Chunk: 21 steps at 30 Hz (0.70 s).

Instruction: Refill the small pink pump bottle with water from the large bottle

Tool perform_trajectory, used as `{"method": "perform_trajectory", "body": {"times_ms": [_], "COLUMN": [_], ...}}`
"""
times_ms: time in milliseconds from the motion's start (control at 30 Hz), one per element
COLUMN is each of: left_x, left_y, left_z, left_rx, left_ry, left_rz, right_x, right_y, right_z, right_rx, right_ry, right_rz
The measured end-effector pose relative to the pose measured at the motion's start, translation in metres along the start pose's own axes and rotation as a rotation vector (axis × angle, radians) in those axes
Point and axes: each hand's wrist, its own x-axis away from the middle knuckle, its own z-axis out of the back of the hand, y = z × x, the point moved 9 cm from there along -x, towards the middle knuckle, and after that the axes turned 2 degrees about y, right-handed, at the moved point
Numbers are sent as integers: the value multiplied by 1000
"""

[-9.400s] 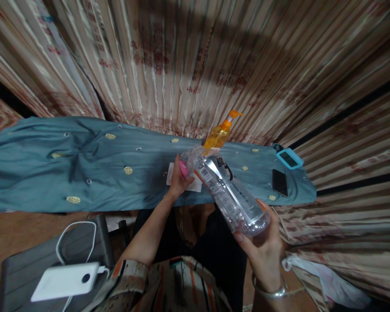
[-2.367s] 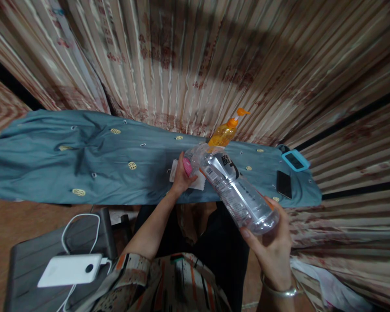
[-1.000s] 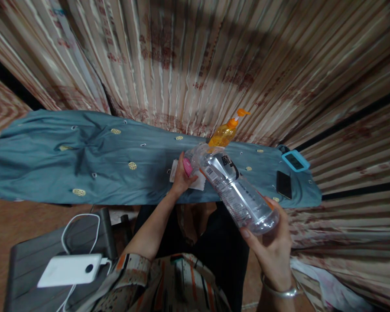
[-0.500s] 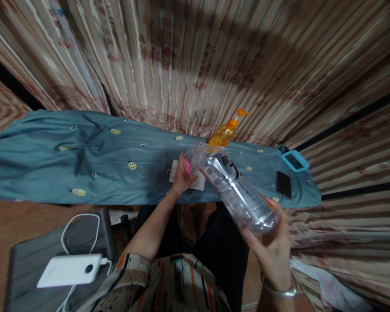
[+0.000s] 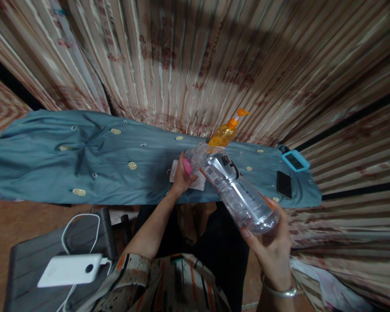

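Right hand [image 5: 273,249]: cups the base of a clear plastic bottle [image 5: 235,190] from below, fingers curled round its bottom end, thumb along the near side.
Clear plastic bottle: tilted, base low and towards the person, neck raised and pointing away over the blue cloth [image 5: 84,160]; a silver label with dark characters wraps its upper half; it looks almost empty, though how much liquid it holds cannot be told.
Left hand [image 5: 181,177]: at the bottle's neck, fingers closed round a small pink object [image 5: 186,167] held against the mouth; whether this is a cap or a small container cannot be told.
White paper [image 5: 195,181]: lies flat on the blue cloth, directly under the left hand.
Orange pump bottle [image 5: 225,132]: stands upright just behind the clear bottle's neck, at the far edge of the cloth.
Dark phone [image 5: 282,184]: lies flat on the cloth, to the right of the bottle.
Blue-cased device [image 5: 295,160]: lies at the cloth's right end, beyond the phone.
White power bank [image 5: 69,269]: rests with its cable on a grey surface at lower left, well apart from both hands.
Progress, as judged: the bottle is lifted and tipped and the pink object is at its mouth; the two are not yet apart, and neither has been set down.
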Motion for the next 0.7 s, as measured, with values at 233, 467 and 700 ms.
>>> {"method": "perform_trajectory", "body": {"times_ms": [233,467,700], "left_x": [-1,0,0], "left_y": [-1,0,-2], "left_z": [-1,-1,-1], "left_rx": [-10,-28,-12], "left_ry": [-11,-3,-6], "left_rz": [9,-16,3], "right_x": [0,1,-1], "right_y": [2,6,0], "right_z": [-1,-1,0], "right_rx": [12,0,32], "right_ry": [-1,-12,-1], "right_rz": [1,-21,2]}}
